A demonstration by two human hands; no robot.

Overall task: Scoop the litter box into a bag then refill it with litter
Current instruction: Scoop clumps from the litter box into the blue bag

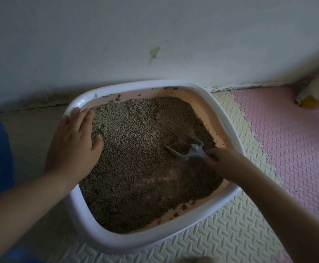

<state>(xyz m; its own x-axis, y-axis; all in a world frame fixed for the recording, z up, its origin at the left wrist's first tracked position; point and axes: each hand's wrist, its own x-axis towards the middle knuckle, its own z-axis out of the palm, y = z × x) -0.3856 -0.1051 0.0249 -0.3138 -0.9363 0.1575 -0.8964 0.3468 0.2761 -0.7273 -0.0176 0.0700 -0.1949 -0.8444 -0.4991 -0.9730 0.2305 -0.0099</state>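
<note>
The white-rimmed litter box (136,84) is seen between the two hands, set on cream foam mat tiles (230,234) against the wall (155,25) beyond them. The left hand (75,141) is laid flat with fingers straight over the box's left rim, its fingertips reaching onto the grey-brown litter (136,177). A grey plastic litter scoop (189,149) is gripped by its handle in the right hand (225,162), fingers curled round it. The scoop's slotted head is sunk into the litter just ahead and left of that hand. A pink mat tile (287,139) lies to the right of the right hand.
</note>
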